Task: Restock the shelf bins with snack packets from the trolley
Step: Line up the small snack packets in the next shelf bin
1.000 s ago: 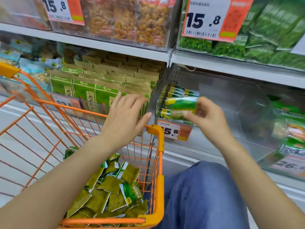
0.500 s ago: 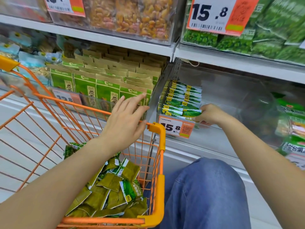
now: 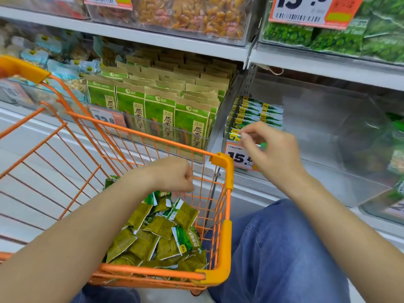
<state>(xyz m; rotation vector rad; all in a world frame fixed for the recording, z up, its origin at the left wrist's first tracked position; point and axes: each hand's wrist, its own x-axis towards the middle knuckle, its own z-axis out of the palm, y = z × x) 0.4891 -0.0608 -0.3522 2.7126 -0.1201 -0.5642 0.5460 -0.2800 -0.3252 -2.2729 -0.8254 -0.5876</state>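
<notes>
Shelving [image 3: 166, 43] fills the upper view, white boards carrying clear bins: tall green-and-kraft bags [image 3: 160, 110] at centre, loose golden snacks above them, dark green packs at top right. Below it, an orange wire trolley [image 3: 227, 169] stands at the lower left, its basket holding a loose heap of green snack packets [image 3: 157, 235]. A blue-jeaned knee [image 3: 282, 248] sits just right of the trolley. The clear shelf bin [image 3: 328, 119] to the right holds a neat stack of green-and-yellow packets [image 3: 255, 112] at its left end, with an orange price tag [image 3: 237, 156] on its front. The right hand [image 3: 271, 149] hovers at the bin's front, fingers curled, pinching what looks like a small green packet; blur hides the detail. The left hand [image 3: 175, 176] hangs inside the trolley above the heap, fingers curled downward; whether it holds anything I cannot tell.
</notes>
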